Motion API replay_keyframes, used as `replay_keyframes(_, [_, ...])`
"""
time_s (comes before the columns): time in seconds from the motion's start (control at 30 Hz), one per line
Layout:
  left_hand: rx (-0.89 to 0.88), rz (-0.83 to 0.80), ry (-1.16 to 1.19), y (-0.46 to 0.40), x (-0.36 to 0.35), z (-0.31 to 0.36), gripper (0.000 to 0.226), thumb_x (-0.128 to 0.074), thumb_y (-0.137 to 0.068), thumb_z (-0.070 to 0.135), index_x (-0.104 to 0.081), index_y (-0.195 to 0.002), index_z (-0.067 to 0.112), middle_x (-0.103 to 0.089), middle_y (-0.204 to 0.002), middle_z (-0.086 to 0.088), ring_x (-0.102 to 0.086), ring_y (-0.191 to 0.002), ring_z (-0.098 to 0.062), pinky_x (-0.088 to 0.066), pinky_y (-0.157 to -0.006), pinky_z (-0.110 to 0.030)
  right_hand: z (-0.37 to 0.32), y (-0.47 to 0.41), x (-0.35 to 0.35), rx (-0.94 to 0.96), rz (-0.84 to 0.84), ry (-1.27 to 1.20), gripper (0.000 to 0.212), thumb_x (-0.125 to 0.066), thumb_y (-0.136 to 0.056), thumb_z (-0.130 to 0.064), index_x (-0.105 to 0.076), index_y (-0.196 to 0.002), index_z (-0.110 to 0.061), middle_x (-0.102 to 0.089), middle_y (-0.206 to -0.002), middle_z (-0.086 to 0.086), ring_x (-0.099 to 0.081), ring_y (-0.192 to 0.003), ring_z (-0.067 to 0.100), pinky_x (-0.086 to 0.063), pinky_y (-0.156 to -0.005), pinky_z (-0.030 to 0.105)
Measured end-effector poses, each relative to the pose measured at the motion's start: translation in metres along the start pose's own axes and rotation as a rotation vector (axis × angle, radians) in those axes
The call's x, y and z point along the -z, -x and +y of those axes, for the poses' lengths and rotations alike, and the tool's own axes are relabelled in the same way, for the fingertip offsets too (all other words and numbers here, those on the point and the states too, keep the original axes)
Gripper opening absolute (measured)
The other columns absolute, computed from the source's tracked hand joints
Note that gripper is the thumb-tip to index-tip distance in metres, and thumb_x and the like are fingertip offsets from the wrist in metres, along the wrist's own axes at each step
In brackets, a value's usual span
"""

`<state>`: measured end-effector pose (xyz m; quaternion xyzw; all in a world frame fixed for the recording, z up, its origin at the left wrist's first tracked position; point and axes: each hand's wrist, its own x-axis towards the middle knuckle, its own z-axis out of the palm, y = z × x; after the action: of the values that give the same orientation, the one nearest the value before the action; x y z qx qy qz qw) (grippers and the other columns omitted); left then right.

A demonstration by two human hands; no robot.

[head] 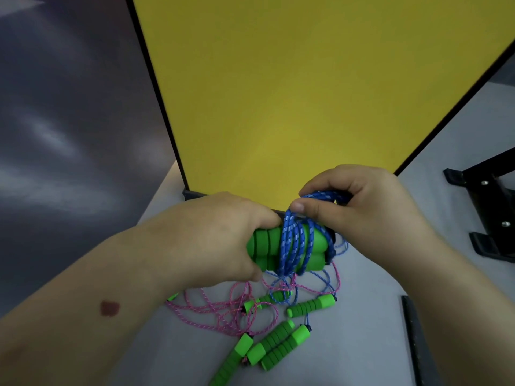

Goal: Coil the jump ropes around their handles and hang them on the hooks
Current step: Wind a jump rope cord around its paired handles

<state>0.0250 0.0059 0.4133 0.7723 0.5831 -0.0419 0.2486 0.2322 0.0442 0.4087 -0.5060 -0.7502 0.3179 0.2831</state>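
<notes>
My left hand point(223, 235) grips a pair of green foam handles point(264, 246) held side by side above the table. Several turns of blue rope point(291, 240) are wound around their middle. My right hand point(359, 201) pinches a strand of that blue rope between thumb and fingers just above the handles. Loose blue rope hangs from the handles toward the table. Below lie a tangle of pink rope point(220, 307) and several more green handles point(281, 344). No hooks are in view.
A yellow board point(292, 93) with a dark frame stands upright right behind my hands. A black metal bracket point(485, 207) sits at the right on the grey table point(362, 344). A dark strip point(415, 338) lies along the lower right.
</notes>
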Motion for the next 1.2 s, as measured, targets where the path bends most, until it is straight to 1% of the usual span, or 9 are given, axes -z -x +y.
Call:
replay_keyframes(0.13, [-0.063, -0.129, 0.326, 0.005, 0.008, -0.007, 0.044, -0.092, -0.071, 0.036, -0.07, -0.107, 0.043, -0.075, -0.082, 0.01, -0.071, -0.069, -0.008, -0.059, -0.06, -0.034, 0.002, -0.001, 0.004, -0.034, -0.064, -0.21, 0.019, -0.085, -0.069, -0.041, -0.08, -0.077, -0.025, -0.073, -0.069, 0.003, -0.06, -0.058, 0.017, -0.049, -0.052, 0.029])
replay_keyframes(0.27, [-0.211, -0.159, 1.021, 0.011, 0.015, -0.014, 0.044, -0.088, -0.065, -0.005, -0.076, -0.101, 0.016, -0.078, -0.083, -0.007, -0.075, -0.07, -0.018, -0.061, -0.062, -0.029, -0.002, -0.003, 0.008, -0.058, -0.149, -0.515, 0.029, -0.081, -0.074, -0.003, -0.076, -0.056, -0.025, -0.066, -0.052, -0.001, -0.059, -0.049, 0.004, -0.047, -0.053, 0.017])
replay_keyframes(0.4, [-0.162, 0.138, 1.265, 0.003, 0.013, -0.013, 0.038, -0.077, -0.07, 0.008, -0.071, -0.107, 0.009, -0.074, -0.086, -0.015, -0.076, -0.074, -0.03, -0.063, -0.064, -0.042, 0.001, -0.002, 0.0, -0.087, -0.188, -0.374, 0.02, -0.078, -0.084, -0.039, -0.073, -0.066, -0.03, -0.045, -0.054, -0.003, -0.036, -0.055, 0.018, -0.029, -0.054, 0.035])
replay_keyframes(0.53, [0.146, 0.317, 1.21, -0.009, 0.005, -0.022, 0.043, -0.08, -0.063, 0.024, -0.068, -0.103, 0.015, -0.077, -0.092, -0.012, -0.079, -0.081, -0.031, -0.062, -0.062, -0.045, 0.005, -0.004, 0.001, -0.169, -0.201, -0.219, 0.019, -0.066, -0.095, -0.038, -0.072, -0.089, -0.02, -0.05, -0.057, 0.0, -0.046, -0.056, 0.017, -0.038, -0.06, 0.038])
replay_keyframes(0.6, [0.282, 0.424, 0.96, -0.012, 0.002, -0.027, 0.056, -0.084, -0.063, 0.043, -0.061, -0.11, 0.023, -0.075, -0.099, -0.007, -0.076, -0.087, -0.028, -0.063, -0.069, -0.05, 0.003, -0.002, 0.004, -0.192, -0.224, -0.247, 0.021, -0.065, -0.095, -0.038, -0.072, -0.092, -0.019, -0.045, -0.054, -0.002, -0.04, -0.054, 0.02, -0.034, -0.058, 0.04])
replay_keyframes(0.7, [0.363, 0.519, 0.483, -0.009, -0.001, -0.023, 0.053, -0.076, -0.083, 0.053, -0.043, -0.118, 0.029, -0.062, -0.096, 0.004, -0.06, -0.081, -0.007, -0.046, -0.062, -0.027, 0.001, -0.002, 0.008, -0.163, -0.253, -0.237, 0.023, -0.065, -0.097, -0.037, -0.071, -0.093, -0.015, -0.039, -0.056, -0.006, -0.031, -0.059, 0.022, -0.028, -0.058, 0.041])
replay_keyframes(0.83, [0.294, 0.437, 0.252, -0.008, -0.008, -0.015, 0.049, -0.075, -0.085, 0.05, -0.044, -0.118, 0.033, -0.059, -0.085, 0.006, -0.062, -0.082, -0.023, -0.043, -0.061, -0.033, -0.01, 0.001, 0.01, -0.08, -0.319, -0.297, 0.016, -0.065, -0.094, -0.031, -0.075, -0.095, -0.019, -0.047, -0.06, -0.002, -0.035, -0.058, 0.02, -0.032, -0.047, 0.027])
replay_keyframes(0.97, [0.152, 0.217, 0.194, -0.005, -0.008, -0.012, 0.056, -0.08, -0.078, 0.055, -0.051, -0.126, 0.048, -0.064, -0.102, 0.01, -0.063, -0.096, -0.016, -0.055, -0.079, -0.034, -0.01, 0.002, 0.005, 0.021, -0.294, -0.195, 0.018, -0.06, -0.091, -0.037, -0.074, -0.097, -0.028, -0.067, -0.085, 0.027, -0.056, -0.069, 0.046, -0.051, -0.063, 0.059])
replay_keyframes(1.2, [-0.068, 0.03, 0.11, -0.005, -0.006, -0.011, 0.064, -0.083, -0.069, 0.06, -0.058, -0.128, 0.055, -0.071, -0.11, 0.015, -0.065, -0.101, -0.007, -0.058, -0.084, -0.035, -0.003, -0.001, 0.008, -0.023, -0.084, -0.092, 0.013, -0.083, -0.075, -0.042, -0.076, -0.082, -0.034, -0.071, -0.068, -0.001, -0.063, -0.064, 0.03, -0.055, -0.061, 0.048])
